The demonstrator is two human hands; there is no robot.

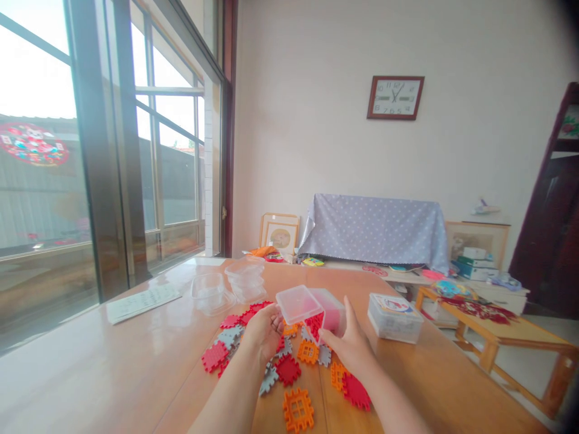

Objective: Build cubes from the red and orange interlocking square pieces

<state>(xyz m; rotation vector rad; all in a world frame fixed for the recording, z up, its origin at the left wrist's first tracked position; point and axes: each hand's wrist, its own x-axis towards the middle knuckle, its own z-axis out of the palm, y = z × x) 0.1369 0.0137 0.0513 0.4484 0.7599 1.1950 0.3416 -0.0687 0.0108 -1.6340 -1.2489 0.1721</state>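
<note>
My right hand [350,340] grips a clear plastic box [335,308], thumb on the near side and fingers along its right. The box is tilted over the table, and small red pieces [314,325] show inside it. My left hand [268,330] has its fingers curled at the left edge of a translucent plastic lid [298,303], which is apart from the box's opening on one side. Below both hands lie several interlocking plastic tiles: red ones [288,369], grey ones [230,337] and orange window-shaped ones [298,410].
Clear empty containers [244,280] stand stacked at the back left, beside a printed sheet [143,302]. A closed plastic box [395,317] with a label stands on the right of the wooden table [149,367]. Further right is a low wooden bench [520,337].
</note>
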